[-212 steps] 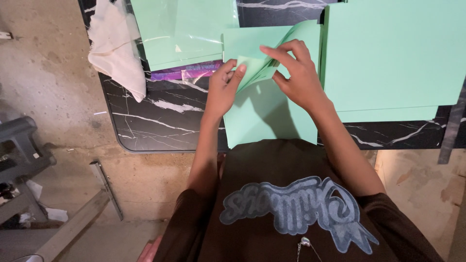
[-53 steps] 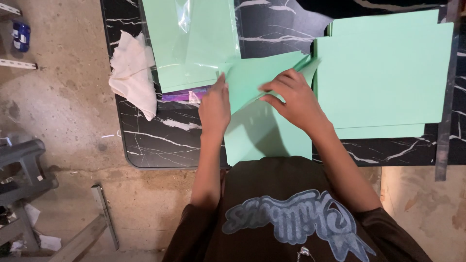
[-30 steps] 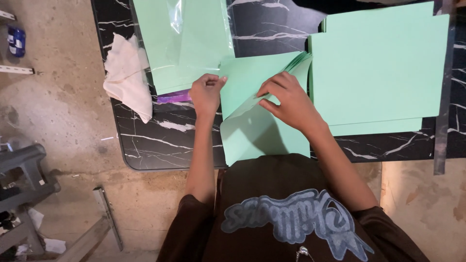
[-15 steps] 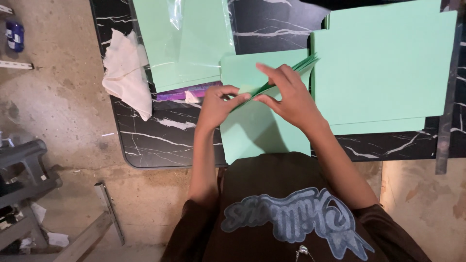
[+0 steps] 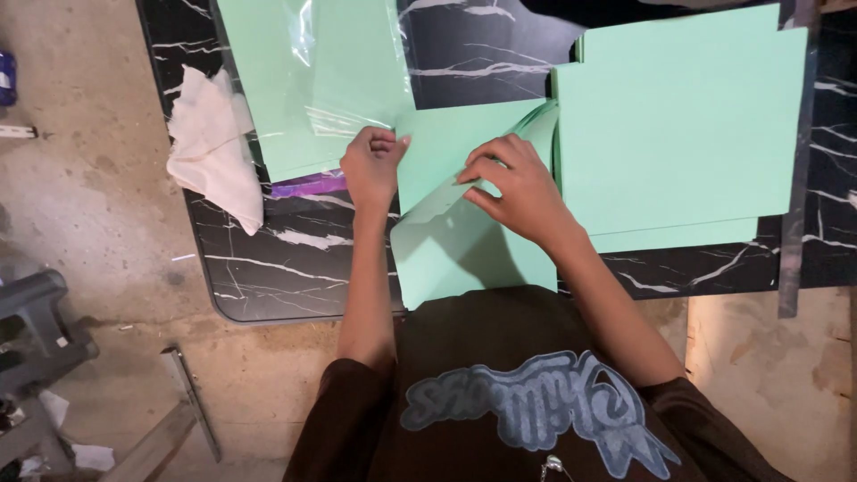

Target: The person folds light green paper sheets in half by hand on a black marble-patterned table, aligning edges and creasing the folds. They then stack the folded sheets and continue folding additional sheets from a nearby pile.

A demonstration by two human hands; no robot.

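While the left hand [image 5: 372, 167] rests as a loose fist on the far left corner of the green sheet [image 5: 451, 241], the right hand [image 5: 518, 187] pinches the folded flap near the sheet's right edge, fingers closed on the paper. This sheet lies on the black marbled surface [image 5: 277, 268] just in front of the person, between a plastic-wrapped green pack [image 5: 312, 80] to the far left and a stack of green sheets [image 5: 678, 134] on the right, with a white cloth [image 5: 214, 147] at the left edge. For a clean fold, I judge the left hand should pin its corner flat as the right draws the flap's edges level before pressing the crease.
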